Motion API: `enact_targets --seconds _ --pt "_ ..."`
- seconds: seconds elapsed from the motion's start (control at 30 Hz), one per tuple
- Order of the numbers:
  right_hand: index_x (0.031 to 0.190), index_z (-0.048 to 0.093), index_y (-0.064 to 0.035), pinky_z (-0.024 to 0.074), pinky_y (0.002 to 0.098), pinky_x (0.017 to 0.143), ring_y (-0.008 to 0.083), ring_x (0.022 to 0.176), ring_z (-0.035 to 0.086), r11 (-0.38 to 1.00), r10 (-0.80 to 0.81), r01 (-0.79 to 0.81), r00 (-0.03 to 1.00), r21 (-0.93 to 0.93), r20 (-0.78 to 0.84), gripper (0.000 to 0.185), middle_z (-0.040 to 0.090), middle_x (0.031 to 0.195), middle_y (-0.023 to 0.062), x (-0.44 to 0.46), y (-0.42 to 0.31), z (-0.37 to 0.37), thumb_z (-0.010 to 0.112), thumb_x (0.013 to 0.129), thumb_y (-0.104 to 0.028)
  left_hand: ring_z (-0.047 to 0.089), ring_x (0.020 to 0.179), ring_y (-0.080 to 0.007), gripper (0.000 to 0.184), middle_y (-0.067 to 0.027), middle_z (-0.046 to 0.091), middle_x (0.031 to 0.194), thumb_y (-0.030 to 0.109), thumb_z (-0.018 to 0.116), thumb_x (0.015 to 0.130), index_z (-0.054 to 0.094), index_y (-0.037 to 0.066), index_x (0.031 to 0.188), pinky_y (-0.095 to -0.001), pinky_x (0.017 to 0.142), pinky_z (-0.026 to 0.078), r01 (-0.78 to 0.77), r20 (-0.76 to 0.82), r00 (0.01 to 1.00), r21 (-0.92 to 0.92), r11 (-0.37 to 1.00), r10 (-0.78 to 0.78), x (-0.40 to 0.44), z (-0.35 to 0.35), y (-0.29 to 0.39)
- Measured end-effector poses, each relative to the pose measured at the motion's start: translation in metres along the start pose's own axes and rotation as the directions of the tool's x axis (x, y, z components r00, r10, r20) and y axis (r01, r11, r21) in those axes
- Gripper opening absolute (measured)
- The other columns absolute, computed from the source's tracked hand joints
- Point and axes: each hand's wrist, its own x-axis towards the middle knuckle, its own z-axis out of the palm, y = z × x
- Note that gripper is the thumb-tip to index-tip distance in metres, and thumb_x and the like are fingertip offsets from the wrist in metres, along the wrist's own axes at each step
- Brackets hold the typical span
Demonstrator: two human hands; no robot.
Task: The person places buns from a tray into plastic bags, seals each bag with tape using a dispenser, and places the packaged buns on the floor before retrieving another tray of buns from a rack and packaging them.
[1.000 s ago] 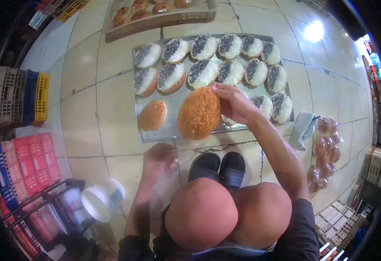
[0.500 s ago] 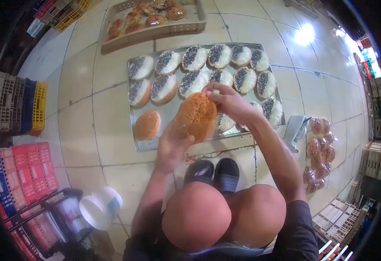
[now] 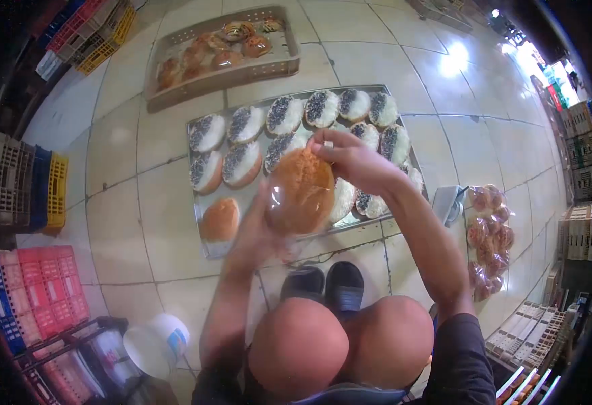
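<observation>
Both hands hold a bread bun (image 3: 303, 196) with a crumbly orange-brown topping, in a shiny clear plastic bag, above the metal tray (image 3: 231, 192). My left hand (image 3: 250, 226) is wrapped round its left and lower side; those fingers are partly blurred. At the upper end, my right hand (image 3: 353, 158) has thumb and fingers pinched together on the bag's edge. Rows of buns (image 3: 242, 164) coated half in white and half in dark sprinkles lie on the tray. A plain-looking bun (image 3: 220, 219) sits at its near left corner.
A brown crate (image 3: 222, 84) with several glossy buns stands on the tiled floor beyond the tray. To the right are a grey tape dispenser (image 3: 448, 204) and bagged buns (image 3: 490, 239). A white tub (image 3: 155, 343) and stacked crates (image 3: 43, 287) stand at left.
The view has shifted a little, so the tray sits lower in the picture. The held bun has tilted slightly, and more shiny plastic shows over its front. Both hands keep their hold.
</observation>
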Motion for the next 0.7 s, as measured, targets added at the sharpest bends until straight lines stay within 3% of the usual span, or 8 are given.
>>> enact_targets --seconds 0.13,0.27,0.3,0.37,0.43,0.47,0.6,0.7 --pt "0.105 0.062 -0.0071 0.0455 0.0243 0.084 0.0115 0.088 0.054 0.994 -0.053 0.051 0.998 -0.100 -0.018 0.011 0.058 0.101 0.0038 -0.010 0.001 0.009 0.056 0.101 -0.015 0.053 0.133 -0.0271 0.060 -0.0158 0.051 0.148 0.047 0.036 0.108 0.038 0.007 0.152 -0.0407 0.105 0.050 0.034 -0.126 0.991 -0.158 0.987 -0.054 0.003 0.017 -0.010" --pt "0.102 0.062 -0.0063 0.0446 0.0236 0.085 0.0120 0.089 0.055 0.976 -0.164 0.139 0.975 -0.167 -0.149 0.011 0.058 0.099 0.0032 -0.021 -0.018 0.015 0.056 0.101 -0.016 0.068 0.107 -0.0190 0.053 -0.0150 0.065 0.124 0.041 0.035 0.110 0.053 -0.003 0.134 -0.0320 0.086 0.058 0.078 -0.147 0.981 -0.302 0.950 -0.127 -0.011 0.032 0.011" --pt "0.102 0.062 -0.0063 0.0446 0.0236 0.085 0.0120 0.089 0.055 0.976 -0.166 0.140 0.975 -0.169 -0.150 0.011 0.058 0.099 0.0032 -0.023 -0.020 0.016 0.056 0.101 -0.016 0.068 0.107 -0.0190 0.053 -0.0150 0.065 0.124 0.041 0.035 0.110 0.053 -0.003 0.134 -0.0320 0.086 0.058 0.078 -0.145 0.981 -0.302 0.950 -0.126 -0.011 0.030 0.009" --pt "0.101 0.062 -0.0060 0.0447 0.0241 0.085 0.0119 0.090 0.055 0.982 -0.122 0.095 0.978 -0.161 -0.169 0.012 0.059 0.097 0.0027 -0.027 -0.024 0.018 0.056 0.101 -0.016 0.064 0.116 -0.0218 0.054 -0.0142 0.060 0.134 0.045 0.039 0.108 0.047 0.004 0.142 -0.0355 0.093 0.056 0.010 -0.073 0.997 -0.021 1.000 -0.011 -0.007 0.020 0.001" --pt "0.100 0.062 -0.0057 0.0448 0.0245 0.085 0.0119 0.090 0.055 0.987 -0.078 0.049 0.979 -0.152 -0.188 0.012 0.059 0.096 0.0023 -0.030 -0.026 0.020 0.056 0.101 -0.016 0.060 0.125 -0.0247 0.058 -0.0133 0.055 0.143 0.049 0.043 0.105 0.042 0.011 0.149 -0.0389 0.099 0.054 -0.085 0.029 0.996 0.253 0.964 0.081 -0.003 0.015 -0.004" --pt "0.100 0.062 -0.0057 0.0448 0.0245 0.085 0.0119 0.090 0.055 0.987 -0.080 0.051 0.979 -0.154 -0.189 0.012 0.059 0.096 0.0023 -0.032 -0.024 0.021 0.056 0.101 -0.016 0.060 0.125 -0.0247 0.058 -0.0133 0.055 0.143 0.049 0.043 0.105 0.042 0.011 0.149 -0.0389 0.099 0.054 -0.087 0.031 0.996 0.253 0.964 0.082 -0.002 0.017 -0.006" --pt "0.098 0.062 -0.0052 0.0449 0.0250 0.086 0.0122 0.092 0.056 0.990 -0.012 -0.032 0.949 -0.136 -0.314 0.012 0.063 0.101 0.0040 -0.037 -0.007 0.021 0.057 0.100 -0.016 0.068 0.102 -0.0164 0.049 -0.0132 0.067 0.120 0.036 0.034 0.110 0.055 -0.003 0.131 -0.0291 0.087 0.055 -0.078 -0.036 0.997 -0.207 0.975 0.072 0.010 0.036 -0.018" --pt "0.101 0.063 -0.0047 0.0451 0.0258 0.088 0.0130 0.094 0.056 0.981 -0.103 0.067 0.976 -0.181 -0.194 0.012 0.065 0.106 0.0065 -0.046 -0.014 0.017 0.056 0.100 -0.015 0.066 0.109 -0.0191 0.053 -0.0121 0.064 0.127 0.044 0.039 0.107 0.052 0.003 0.137 -0.0321 0.088 0.057 -0.159 -0.028 0.987 -0.036 0.987 0.158 0.012 0.039 -0.017"
